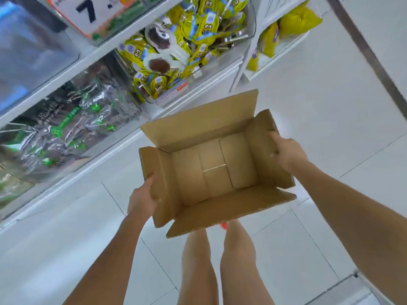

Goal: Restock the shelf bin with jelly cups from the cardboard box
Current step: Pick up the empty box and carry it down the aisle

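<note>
Both hands, left hand (143, 194) and right hand (286, 153), grip the upward-opening cardboard box (211, 170) by its short ends.

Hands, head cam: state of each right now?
Left hand: grips the left end flap of the cardboard box.
Right hand: grips the box's right end flap.
Box looks empty inside.

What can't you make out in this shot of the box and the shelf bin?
- Price sign, head view: cut off by the top edge; only a 7 reads.
- Bin: depth hidden under heaped jelly cups.
- Green packs: print motion-blurred.
- Left hand fingers: behind the box flap.
</note>
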{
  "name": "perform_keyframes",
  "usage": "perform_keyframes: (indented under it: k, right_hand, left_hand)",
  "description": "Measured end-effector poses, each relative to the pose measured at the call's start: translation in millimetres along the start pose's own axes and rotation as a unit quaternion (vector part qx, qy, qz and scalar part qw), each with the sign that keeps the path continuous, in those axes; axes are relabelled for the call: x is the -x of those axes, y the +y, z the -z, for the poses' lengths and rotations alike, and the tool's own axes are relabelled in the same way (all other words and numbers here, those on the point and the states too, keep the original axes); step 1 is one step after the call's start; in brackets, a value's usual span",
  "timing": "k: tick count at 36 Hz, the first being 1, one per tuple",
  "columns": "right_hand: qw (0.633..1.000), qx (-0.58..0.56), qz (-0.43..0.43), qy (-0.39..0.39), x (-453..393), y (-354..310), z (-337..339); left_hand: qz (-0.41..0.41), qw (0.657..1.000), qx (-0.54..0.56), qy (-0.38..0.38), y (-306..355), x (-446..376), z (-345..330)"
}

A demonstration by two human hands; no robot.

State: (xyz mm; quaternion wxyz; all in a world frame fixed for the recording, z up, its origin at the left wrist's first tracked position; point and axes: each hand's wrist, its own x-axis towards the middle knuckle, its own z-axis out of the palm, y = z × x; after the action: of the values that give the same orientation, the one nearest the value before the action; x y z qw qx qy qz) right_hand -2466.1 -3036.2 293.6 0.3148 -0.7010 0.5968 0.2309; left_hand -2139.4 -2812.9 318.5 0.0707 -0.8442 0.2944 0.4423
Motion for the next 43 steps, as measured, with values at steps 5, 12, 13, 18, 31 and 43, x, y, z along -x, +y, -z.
perform_keyframes:
  k: [5,12,13,18,31,43]
  right_hand:
    - [0.999,0.032,0.032,-0.002,-65,-21,-26]
    - [0.998,-0.001,0.065,0.013,-125,-39,-63]
    - [0.997,-0.018,0.068,0.009,-130,-39,-69]
    - [0.995,-0.004,0.098,0.021,-143,-55,-86]
    - [0.99,0.03,0.128,0.048,-184,-78,-100]
    - [0.992,0.064,0.112,0.005,-148,-47,-84]
  left_hand:
    - [0.035,0.998,0.039,0.019,-11,-34,-37]
    - [0.065,0.991,0.102,0.057,-30,-72,-78]
    - [0.067,0.99,0.107,0.063,-34,-75,-84]
    - [0.09,0.984,0.117,0.102,-45,-90,-103]
    - [0.118,0.967,0.197,0.112,-70,-127,-116]
    - [0.142,0.965,0.203,0.083,-71,-101,-101]
